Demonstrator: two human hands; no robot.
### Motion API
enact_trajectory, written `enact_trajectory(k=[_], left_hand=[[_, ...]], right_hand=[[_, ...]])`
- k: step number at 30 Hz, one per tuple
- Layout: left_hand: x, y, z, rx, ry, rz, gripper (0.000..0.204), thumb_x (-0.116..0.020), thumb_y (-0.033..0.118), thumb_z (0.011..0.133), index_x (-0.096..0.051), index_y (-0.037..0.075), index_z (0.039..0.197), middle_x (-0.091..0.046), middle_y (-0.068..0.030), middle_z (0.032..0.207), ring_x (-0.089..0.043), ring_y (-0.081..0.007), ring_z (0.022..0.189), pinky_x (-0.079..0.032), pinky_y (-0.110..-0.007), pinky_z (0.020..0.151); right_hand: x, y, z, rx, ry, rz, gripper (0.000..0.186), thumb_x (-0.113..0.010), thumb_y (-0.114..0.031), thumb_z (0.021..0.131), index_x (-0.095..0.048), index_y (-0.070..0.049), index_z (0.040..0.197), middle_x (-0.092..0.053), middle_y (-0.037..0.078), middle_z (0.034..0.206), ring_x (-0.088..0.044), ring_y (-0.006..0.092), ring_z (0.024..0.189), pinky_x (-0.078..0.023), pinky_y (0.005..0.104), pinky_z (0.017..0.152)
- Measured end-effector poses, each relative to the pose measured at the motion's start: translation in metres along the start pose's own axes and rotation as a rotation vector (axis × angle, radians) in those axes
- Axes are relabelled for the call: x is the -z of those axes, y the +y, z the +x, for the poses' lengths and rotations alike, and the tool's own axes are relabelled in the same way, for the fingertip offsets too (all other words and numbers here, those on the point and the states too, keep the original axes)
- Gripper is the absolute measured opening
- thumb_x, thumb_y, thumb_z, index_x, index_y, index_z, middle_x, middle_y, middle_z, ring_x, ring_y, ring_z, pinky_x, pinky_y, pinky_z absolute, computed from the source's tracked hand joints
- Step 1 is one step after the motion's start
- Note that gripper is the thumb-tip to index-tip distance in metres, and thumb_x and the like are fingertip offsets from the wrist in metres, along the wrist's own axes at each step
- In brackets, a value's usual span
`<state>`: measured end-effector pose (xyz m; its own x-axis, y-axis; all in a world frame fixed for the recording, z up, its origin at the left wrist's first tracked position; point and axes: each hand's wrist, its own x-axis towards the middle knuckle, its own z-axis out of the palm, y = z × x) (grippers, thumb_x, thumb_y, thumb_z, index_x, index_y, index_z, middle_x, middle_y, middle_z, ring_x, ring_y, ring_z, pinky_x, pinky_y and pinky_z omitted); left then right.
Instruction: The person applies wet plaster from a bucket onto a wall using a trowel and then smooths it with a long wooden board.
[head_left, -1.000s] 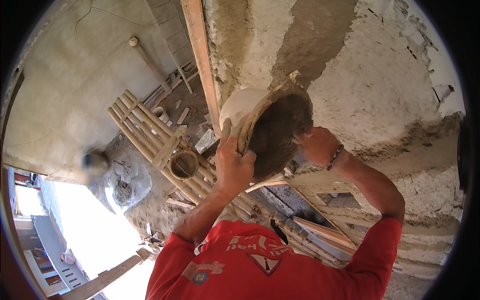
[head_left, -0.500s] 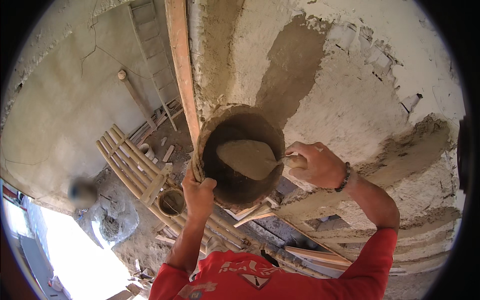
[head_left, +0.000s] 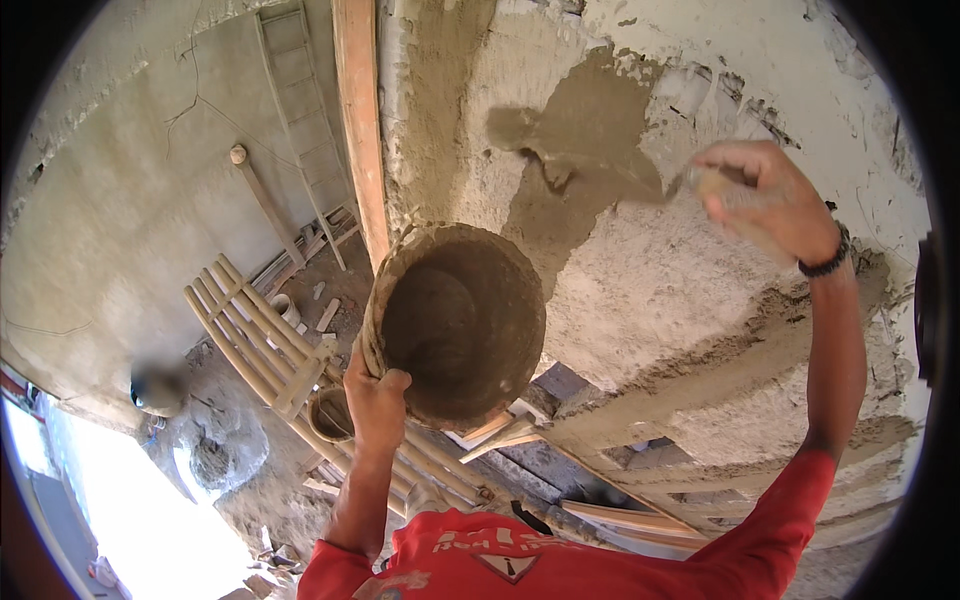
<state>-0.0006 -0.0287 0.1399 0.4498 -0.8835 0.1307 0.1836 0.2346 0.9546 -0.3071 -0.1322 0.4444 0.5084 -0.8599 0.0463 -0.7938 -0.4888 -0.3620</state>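
Bucket (head_left: 392,262): mortar (head_left: 450,315) coating inside, mouth toward camera; left hand (head_left: 378,402) gripping rim at 8 o'clock. Right hand (head_left: 775,195) gripping motion-blurred trowel (head_left: 710,183), bucket's 2 o'clock, long axis pointing roughly 9 o'clock.

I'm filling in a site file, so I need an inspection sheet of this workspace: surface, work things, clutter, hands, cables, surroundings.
Surface: rough pale wall bearing a darker, damp-looking mortar patch.
Work things: bucket, its inside coated with mortar; trowel, blurred, over the patch.
Clutter: loose scraps beside a bamboo platform; a smaller round container on the platform.
Hands: left hand grips the bucket's rim; right hand, blurred, holds the trowel's handle.
Cables: thin dark line on the left-hand wall; wire or crack, cannot tell.
Surroundings: ladder standing by the left-hand wall; bright opening at lower left.
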Motion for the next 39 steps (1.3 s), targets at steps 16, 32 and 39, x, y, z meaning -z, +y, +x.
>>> enact_trajectory(k=[16, 32, 39], left_hand=[[-0.001, -0.06, -0.044, 0.126, 0.032, -0.035, 0.052, -0.05, -0.002, 0.065, -0.055, -0.006, 0.116, -0.063, -0.007, 0.097, -0.058, -0.0143, 0.087, -0.045, -0.025, 0.08], [-0.02, -0.088, -0.081, 0.093, -0.036, 0.723, 0.055, -0.06, 0.005, 0.066, -0.055, -0.004, 0.12, -0.04, -0.0306, 0.138, -0.053, -0.0438, 0.112, -0.045, -0.043, 0.092], [-0.03, -0.074, -0.085, -0.108, -0.087, 0.748, 0.064, -0.061, 0.0, 0.065, -0.051, -0.001, 0.128, -0.032, -0.0301, 0.143, -0.051, -0.0437, 0.116, -0.048, -0.042, 0.091]], right_hand=[[-0.152, 0.064, -0.016, -0.063, -0.34, 0.207, 0.027, -0.061, -0.021, 0.087, -0.062, 0.001, 0.103, -0.065, 0.012, 0.084, -0.062, 0.0174, 0.071, -0.053, 0.0308, 0.068], [-0.351, 0.084, -0.035, 0.372, -0.1, -0.691, 0.025, -0.059, -0.017, 0.079, -0.06, -0.006, 0.101, -0.061, 0.012, 0.077, -0.062, 0.0256, 0.072, -0.049, 0.0371, 0.063], [-0.393, 0.123, -0.042, 0.251, -0.239, 0.082, 0.024, -0.061, -0.022, 0.082, -0.06, -0.007, 0.101, -0.066, 0.015, 0.081, -0.065, 0.0318, 0.081, -0.053, 0.0437, 0.069]])
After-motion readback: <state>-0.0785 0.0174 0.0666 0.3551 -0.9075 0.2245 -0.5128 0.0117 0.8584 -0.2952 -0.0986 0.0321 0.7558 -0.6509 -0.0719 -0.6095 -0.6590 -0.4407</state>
